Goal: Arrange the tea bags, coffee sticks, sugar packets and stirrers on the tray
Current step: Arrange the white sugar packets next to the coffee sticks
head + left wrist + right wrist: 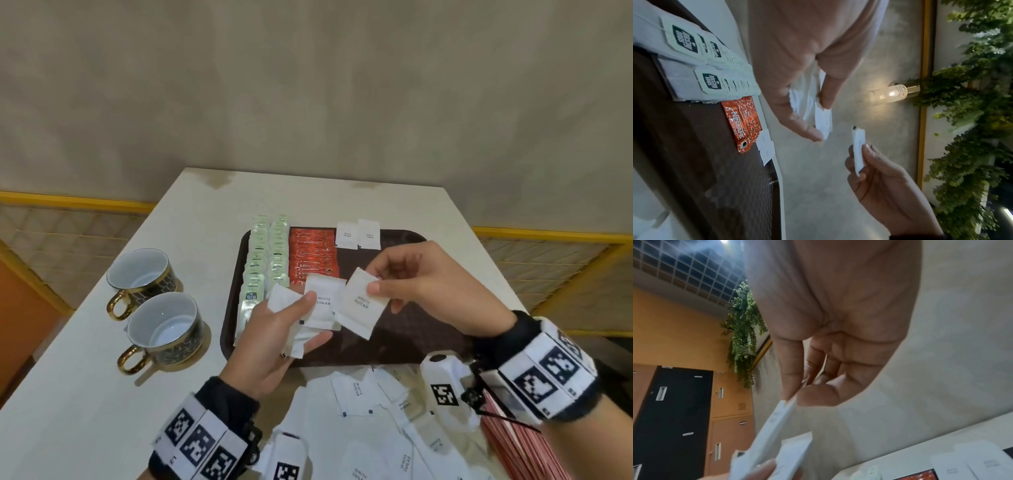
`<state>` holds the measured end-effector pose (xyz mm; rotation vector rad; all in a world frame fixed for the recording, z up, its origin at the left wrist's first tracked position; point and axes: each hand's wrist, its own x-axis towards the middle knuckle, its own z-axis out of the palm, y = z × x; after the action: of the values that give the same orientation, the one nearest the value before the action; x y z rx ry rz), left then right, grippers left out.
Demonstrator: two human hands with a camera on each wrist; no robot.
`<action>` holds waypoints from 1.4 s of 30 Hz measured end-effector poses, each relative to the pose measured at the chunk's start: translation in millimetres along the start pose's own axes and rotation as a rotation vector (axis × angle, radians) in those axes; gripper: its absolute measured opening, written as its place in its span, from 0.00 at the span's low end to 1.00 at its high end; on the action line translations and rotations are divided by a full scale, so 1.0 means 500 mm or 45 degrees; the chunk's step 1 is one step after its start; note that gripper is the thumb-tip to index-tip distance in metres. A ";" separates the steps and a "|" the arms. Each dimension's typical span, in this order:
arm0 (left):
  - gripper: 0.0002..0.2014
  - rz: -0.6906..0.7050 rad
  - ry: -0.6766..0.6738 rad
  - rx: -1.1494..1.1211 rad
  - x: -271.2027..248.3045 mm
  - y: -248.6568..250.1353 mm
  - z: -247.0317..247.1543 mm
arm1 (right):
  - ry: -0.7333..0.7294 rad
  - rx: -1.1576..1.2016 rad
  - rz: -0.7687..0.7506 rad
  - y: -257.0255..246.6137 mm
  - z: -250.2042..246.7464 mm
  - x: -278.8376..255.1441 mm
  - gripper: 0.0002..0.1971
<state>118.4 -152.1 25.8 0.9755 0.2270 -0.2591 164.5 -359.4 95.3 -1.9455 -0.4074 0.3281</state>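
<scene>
A brown tray (404, 346) lies mid-table. On it lie two rows of green tea bags (265, 260), a row of red coffee sticks (310, 257) and two white sugar packets (358, 234) at its far edge. My left hand (291, 320) hovers over the tray's near left and grips a small bunch of sugar packets (318, 308), thumb on top. My right hand (394, 284) pinches a single sugar packet (359, 306) by its upper corner, just right of the bunch. The left wrist view shows that single packet (858, 149) edge-on, and the right wrist view shows the pinched packet (774, 426).
Two dark, gold-handled cups (156, 301) stand left of the tray. Several loose sugar packets (376, 414) lie scattered on the table's near edge. A stack of pinkish-red sticks (520, 445) lies at the near right. The white table (85, 377) ends close behind the tray.
</scene>
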 end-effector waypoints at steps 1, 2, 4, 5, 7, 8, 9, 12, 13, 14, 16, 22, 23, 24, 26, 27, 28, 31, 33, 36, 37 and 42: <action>0.15 -0.002 -0.013 0.009 -0.003 -0.001 0.003 | 0.002 0.002 -0.010 -0.002 0.007 0.000 0.03; 0.14 -0.003 -0.031 0.012 -0.005 -0.002 0.005 | 0.020 0.004 -0.015 -0.002 0.012 0.001 0.03; 0.15 -0.013 -0.093 0.024 -0.012 -0.002 0.010 | 0.057 0.021 -0.006 0.001 0.021 0.003 0.03; 0.17 -0.019 -0.132 0.042 -0.016 -0.002 0.012 | 0.068 0.025 0.002 0.004 0.026 0.004 0.03; 0.20 -0.014 -0.172 0.110 -0.022 -0.005 0.013 | 0.072 0.008 0.011 0.011 0.035 0.005 0.03; 0.20 -0.001 -0.169 0.150 -0.023 -0.007 0.012 | 0.072 -0.003 0.013 0.015 0.040 0.005 0.03; 0.19 0.012 -0.158 0.180 -0.024 -0.009 0.010 | 0.075 -0.006 0.015 0.018 0.043 0.005 0.03; 0.17 0.015 -0.145 0.202 -0.021 -0.011 0.002 | 0.123 0.051 0.036 0.031 0.049 0.008 0.03; 0.17 0.011 -0.155 0.199 -0.020 -0.011 -0.001 | 0.153 0.084 0.044 0.036 0.051 0.008 0.03; 0.17 0.009 -0.161 0.195 -0.019 -0.012 -0.004 | 0.176 0.120 0.051 0.041 0.055 0.007 0.03; 0.19 0.011 -0.158 0.187 -0.014 -0.014 -0.008 | 0.148 0.217 0.086 0.050 0.063 0.003 0.06; 0.15 0.023 -0.032 0.129 0.020 -0.022 -0.005 | 0.167 0.305 0.189 0.077 0.048 0.039 0.07; 0.14 0.020 0.012 0.119 0.028 -0.022 -0.008 | 0.229 0.270 0.198 0.084 0.031 0.061 0.08; 0.13 0.015 0.063 0.111 0.036 -0.022 -0.012 | 0.287 0.224 0.207 0.093 0.010 0.087 0.08; 0.12 -0.004 0.144 0.097 0.048 -0.024 -0.023 | 0.385 0.088 0.227 0.119 -0.038 0.150 0.07; 0.11 -0.015 0.163 0.096 0.051 -0.026 -0.028 | 0.418 -0.011 0.236 0.134 -0.061 0.183 0.06; 0.11 -0.028 0.168 0.100 0.051 -0.029 -0.033 | 0.438 -0.129 0.244 0.151 -0.082 0.217 0.07; 0.11 -0.051 0.169 0.111 0.050 -0.037 -0.046 | 0.419 -0.373 0.319 0.197 -0.112 0.314 0.08; 0.11 -0.057 0.177 0.096 0.050 -0.038 -0.053 | 0.384 -0.426 0.346 0.220 -0.110 0.367 0.07; 0.11 -0.071 0.203 0.060 0.052 -0.037 -0.058 | 0.334 -0.510 0.361 0.245 -0.098 0.423 0.07; 0.11 -0.078 0.219 0.049 0.054 -0.037 -0.060 | 0.334 -0.535 0.368 0.254 -0.096 0.435 0.07; 0.12 -0.074 0.287 0.011 0.057 -0.039 -0.062 | 0.356 -0.626 0.335 0.287 -0.103 0.461 0.10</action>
<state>136.8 -139.8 -15.0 1.0080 0.4607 -0.2027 412.9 -356.8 -26.3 -2.4937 -0.0442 0.1224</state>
